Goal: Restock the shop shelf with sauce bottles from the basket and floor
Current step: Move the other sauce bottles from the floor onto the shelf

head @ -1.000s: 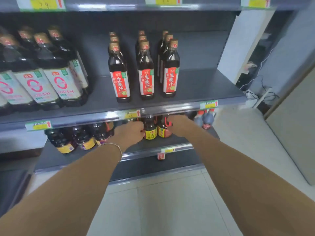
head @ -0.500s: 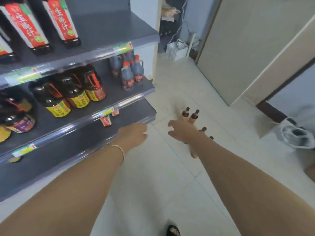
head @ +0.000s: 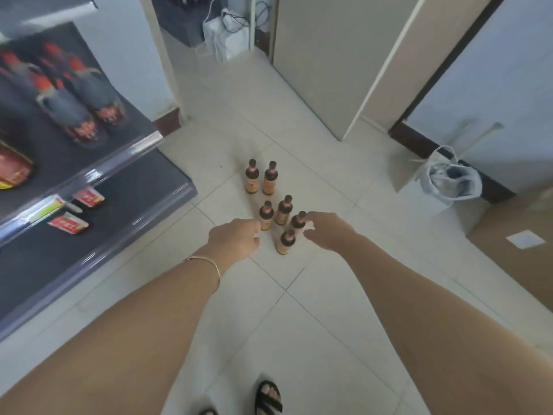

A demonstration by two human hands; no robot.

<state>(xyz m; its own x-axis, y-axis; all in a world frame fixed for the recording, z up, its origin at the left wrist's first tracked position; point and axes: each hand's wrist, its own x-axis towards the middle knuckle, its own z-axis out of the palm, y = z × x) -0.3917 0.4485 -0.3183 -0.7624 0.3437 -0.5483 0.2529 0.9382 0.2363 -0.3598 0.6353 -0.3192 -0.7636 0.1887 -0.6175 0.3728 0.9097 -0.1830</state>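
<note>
Several small brown sauce bottles [head: 270,181] with dark caps stand upright in pairs on the pale tiled floor. My left hand [head: 236,238] hovers with loosely curled fingers just left of one middle bottle [head: 266,216] and holds nothing. My right hand [head: 326,232] reaches in from the right, its fingertips at the neck of a near bottle [head: 297,220]; no closed grip shows. Another bottle [head: 286,241] stands between my hands. The grey shop shelf [head: 125,232] runs along the left, its bottom board bare.
Blurred dark jugs with red caps [head: 89,115] sit on the shelf level above. A white plastic bag [head: 449,179] and a cardboard box [head: 523,244] lie to the right by the wall. A beige door panel [head: 317,70] stands behind. My sandalled foot [head: 269,396] is below.
My view swung from the shelf down to the floor bottles. Both hands left the lower-shelf bottles and moved down to the cluster on the floor.
</note>
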